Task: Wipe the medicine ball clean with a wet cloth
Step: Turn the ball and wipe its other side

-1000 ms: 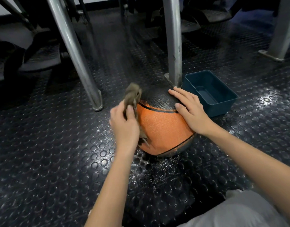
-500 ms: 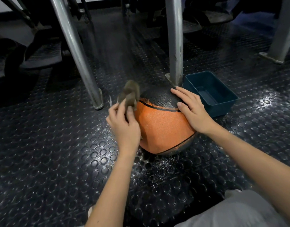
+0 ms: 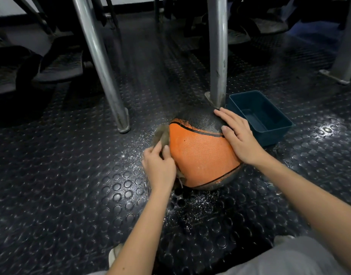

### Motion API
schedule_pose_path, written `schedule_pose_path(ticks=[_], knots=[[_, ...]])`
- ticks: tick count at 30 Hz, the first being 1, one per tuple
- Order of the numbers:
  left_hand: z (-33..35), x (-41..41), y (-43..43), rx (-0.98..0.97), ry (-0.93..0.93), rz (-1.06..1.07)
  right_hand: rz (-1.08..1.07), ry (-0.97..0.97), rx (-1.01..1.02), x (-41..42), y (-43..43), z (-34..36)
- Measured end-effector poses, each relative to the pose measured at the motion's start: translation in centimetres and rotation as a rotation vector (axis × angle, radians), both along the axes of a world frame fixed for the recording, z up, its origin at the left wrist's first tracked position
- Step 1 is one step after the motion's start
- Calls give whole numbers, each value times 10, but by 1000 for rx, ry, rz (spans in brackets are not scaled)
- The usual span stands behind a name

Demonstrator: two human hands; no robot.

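Nearest the camera, a knee in grey trousers [image 3: 289,259] fills the bottom edge, and two bare forearms reach forward over the black studded floor [image 3: 71,185], which is dusted with white specks [image 3: 190,207]. The left grip [image 3: 159,169] has its fingers curled round a brownish cloth [image 3: 162,133], pinching it against the left side of the medicine ball [image 3: 200,153]. The orange and black ball sits on the floor between the two hands. The right grip [image 3: 240,139] lies spread flat on the ball's upper right, fingers straight. Just behind that hand stands a blue tub [image 3: 277,135]. An upright metal post [image 3: 217,56] rises just behind the ball, and a slanted metal leg [image 3: 99,62] stands further left.
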State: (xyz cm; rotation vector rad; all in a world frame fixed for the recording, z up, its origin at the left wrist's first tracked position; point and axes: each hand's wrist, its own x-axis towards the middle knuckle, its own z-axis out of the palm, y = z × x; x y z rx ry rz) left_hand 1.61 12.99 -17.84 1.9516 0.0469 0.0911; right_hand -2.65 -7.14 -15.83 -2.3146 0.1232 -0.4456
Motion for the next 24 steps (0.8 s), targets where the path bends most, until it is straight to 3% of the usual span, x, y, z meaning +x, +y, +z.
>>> schedule_pose_path(ticks=[8,10,14,16,24], knots=[[-4,-20,-8,265,-554,-255,-4,-23,75,5,-23,-7],[-8,-13,-7,232,-520,-227,8,-10,85,5,-24,-6],[-13,5,1,-3,-115,-54,43,5,9,7,-15,-4],[-10,6,5,-24,-34,-34,63,8,-23,7,-12,-4],[16,-21,-12,244,-440,-335,37,52,36,4,-23,5]])
